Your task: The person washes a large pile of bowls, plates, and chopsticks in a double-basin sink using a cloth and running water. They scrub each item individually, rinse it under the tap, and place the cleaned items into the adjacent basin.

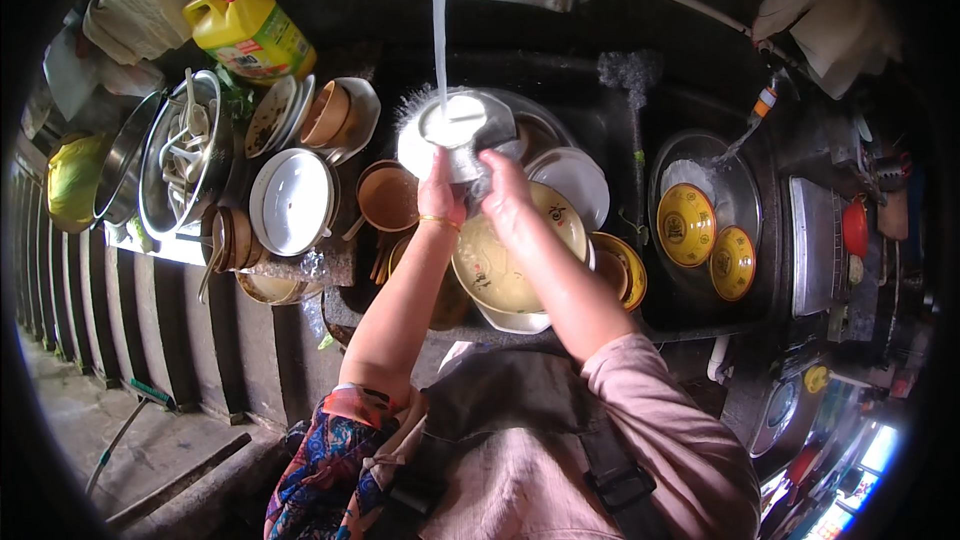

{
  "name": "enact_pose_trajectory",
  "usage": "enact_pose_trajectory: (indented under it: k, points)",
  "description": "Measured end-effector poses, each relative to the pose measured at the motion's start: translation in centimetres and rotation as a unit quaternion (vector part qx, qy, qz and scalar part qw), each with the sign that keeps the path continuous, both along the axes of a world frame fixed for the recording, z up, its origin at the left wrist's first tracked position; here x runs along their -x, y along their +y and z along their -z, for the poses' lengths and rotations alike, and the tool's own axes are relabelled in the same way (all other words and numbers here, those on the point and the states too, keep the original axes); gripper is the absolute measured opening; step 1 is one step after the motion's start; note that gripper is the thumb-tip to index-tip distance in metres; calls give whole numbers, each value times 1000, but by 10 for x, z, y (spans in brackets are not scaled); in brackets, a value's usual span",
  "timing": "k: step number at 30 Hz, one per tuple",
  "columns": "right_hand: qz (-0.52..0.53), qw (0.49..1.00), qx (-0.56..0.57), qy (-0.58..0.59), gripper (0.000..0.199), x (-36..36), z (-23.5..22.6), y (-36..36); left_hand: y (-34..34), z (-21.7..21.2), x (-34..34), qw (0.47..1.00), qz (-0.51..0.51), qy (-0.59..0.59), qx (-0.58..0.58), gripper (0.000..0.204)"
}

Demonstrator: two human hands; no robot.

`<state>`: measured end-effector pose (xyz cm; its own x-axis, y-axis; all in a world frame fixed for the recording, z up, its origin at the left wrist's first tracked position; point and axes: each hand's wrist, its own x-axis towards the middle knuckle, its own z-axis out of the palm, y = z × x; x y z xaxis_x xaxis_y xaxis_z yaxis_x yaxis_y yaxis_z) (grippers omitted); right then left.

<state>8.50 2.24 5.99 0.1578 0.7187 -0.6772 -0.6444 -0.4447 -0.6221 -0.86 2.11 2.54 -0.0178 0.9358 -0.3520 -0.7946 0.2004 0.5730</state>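
Note:
Both my hands are closed on a shiny, pale round bowl (478,136) held tilted under the tap's stream (440,35). Water splashes off it, and glare blurs its shape. My left hand (438,192) grips its near left edge, and my right hand (505,186) its near right side. Beneath my wrists sits a large cream bowl (500,252) with dark decoration. To its right is a white dish (582,183), and a brown bowl (387,196) is left of my left hand. My forearms cover part of the stack.
White bowls (290,202), a basin of spoons (208,155) and a yellow jug (250,35) stand on the left. The right sink holds yellow bowls (686,225) in a metal basin (745,190), with water running in. A brush (635,90) lies between the sinks.

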Motion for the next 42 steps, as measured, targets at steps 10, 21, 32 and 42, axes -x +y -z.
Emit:
enact_pose_trajectory:
  k: [10,21,32,42]
  points:
    - [-219,971,-68,-72,33,-28,16,-26,2,-31,33,993,107,-17,-48,36]
    - [97,929,-175,-311,55,-58,57,21,-11,-46,24,987,138,47,-72,39]
    - [-97,664,-209,-711,55,-23,-8,6,-26,-40,8,981,148,114,-47,25]
    - [-248,731,-129,-622,34,-87,25,-10,-26,-76,15,951,165,249,-80,19]
